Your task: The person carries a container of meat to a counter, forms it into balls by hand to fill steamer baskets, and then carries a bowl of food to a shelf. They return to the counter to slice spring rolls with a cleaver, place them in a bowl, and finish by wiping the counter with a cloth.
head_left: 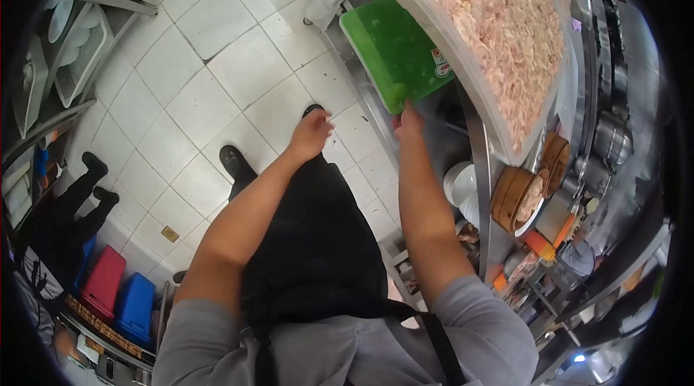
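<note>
My right hand (408, 120) grips the near edge of a green plastic lid or board (387, 46), which has a label near its right corner and lies on a metal shelf. My left hand (312, 134) hangs above the tiled floor, away from the green piece, with its fingers partly curled and blurred; I cannot make out anything in it. To the right, above the green piece, a large translucent tub (499, 142) is filled with pale pink chopped meat (491, 32).
Stacked white bowls (460, 185) and bamboo steamers (515, 196) are on the right. Racks with white baskets (85, 53) stand at the upper left. Red (105, 279) and blue bins (135, 306) are at the lower left, near another person's legs (72, 205).
</note>
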